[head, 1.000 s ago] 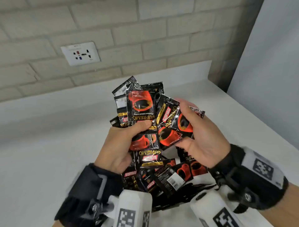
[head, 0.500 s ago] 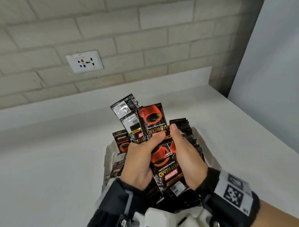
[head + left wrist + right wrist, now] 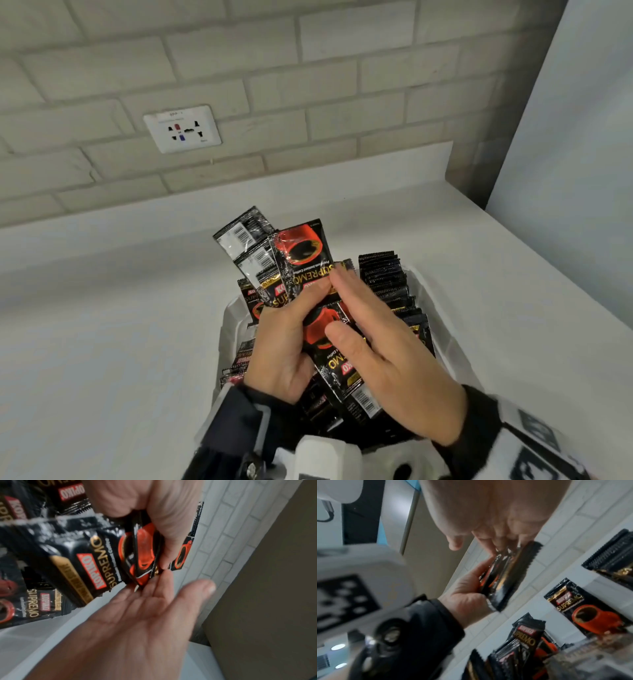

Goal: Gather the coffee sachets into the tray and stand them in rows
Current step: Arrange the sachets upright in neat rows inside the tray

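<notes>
My left hand (image 3: pixel 287 335) grips a bundle of black-and-red coffee sachets (image 3: pixel 301 260) upright over the white tray (image 3: pixel 226 329), thumb across the front. My right hand (image 3: pixel 373 329) lies flat against the bundle's right side with straight fingers and its thumb on the front sachet. The left wrist view shows that right hand (image 3: pixel 154 608) as an open palm touching the bundle (image 3: pixel 96 566) held by my left hand (image 3: pixel 154 513). A row of sachets (image 3: pixel 383 277) stands on edge along the tray's right side; more (image 3: pixel 239 356) lie at its left.
The tray sits on a white counter (image 3: pixel 102 342) near its front edge. A brick wall with a socket plate (image 3: pixel 183 128) runs behind. A grey panel (image 3: pixel 565 171) borders the counter at the right. Wrist camera housings (image 3: pixel 325 459) fill the lower edge.
The fanned sachets have been squared into one bundle and lowered over the tray. My right hand has let go of its sachets and now lies flat against the bundle.
</notes>
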